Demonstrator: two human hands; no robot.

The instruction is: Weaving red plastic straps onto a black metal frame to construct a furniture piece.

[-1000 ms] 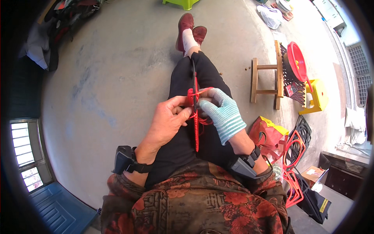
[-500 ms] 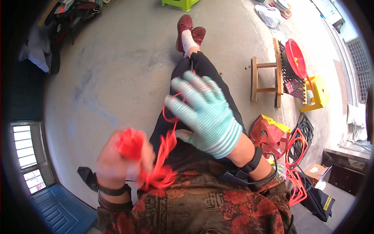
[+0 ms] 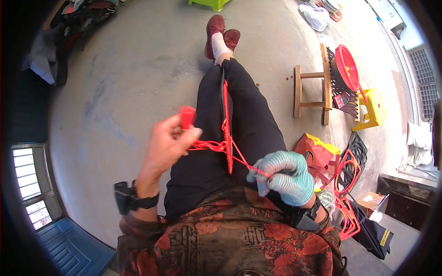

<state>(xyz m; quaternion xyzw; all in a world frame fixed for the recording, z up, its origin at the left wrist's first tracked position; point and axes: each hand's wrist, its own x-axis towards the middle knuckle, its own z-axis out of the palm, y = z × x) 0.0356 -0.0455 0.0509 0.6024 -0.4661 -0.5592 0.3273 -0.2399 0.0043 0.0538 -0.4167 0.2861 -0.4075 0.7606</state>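
Note:
Between my thighs stands a long, narrow dark frame edge wrapped along its near part with red cord (image 3: 229,156). My bare left hand (image 3: 165,145) is closed on a compact red cord bundle (image 3: 187,117), just left of that edge. Several loose red strands (image 3: 207,145) run from this hand to the wrapped edge. To the right of it, my right hand (image 3: 287,177), in a pale teal striped glove, pinches a red cord end (image 3: 260,172). That length is taut from the edge to the glove. My fingers partly hide the bundle.
Black trousers (image 3: 258,108) cover my outstretched legs. To the right are a wooden stand (image 3: 313,105), a red basket (image 3: 346,64), a yellow stool (image 3: 376,110) and a red bag (image 3: 313,149). Red and black frames (image 3: 347,170) lie near my right elbow. A green stool (image 3: 209,4) is ahead.
My right hand has moved down and right from over the edge and now pinches the cord taut. My left hand has risen toward the wrapped edge with the bundle, which now shows more sharply.

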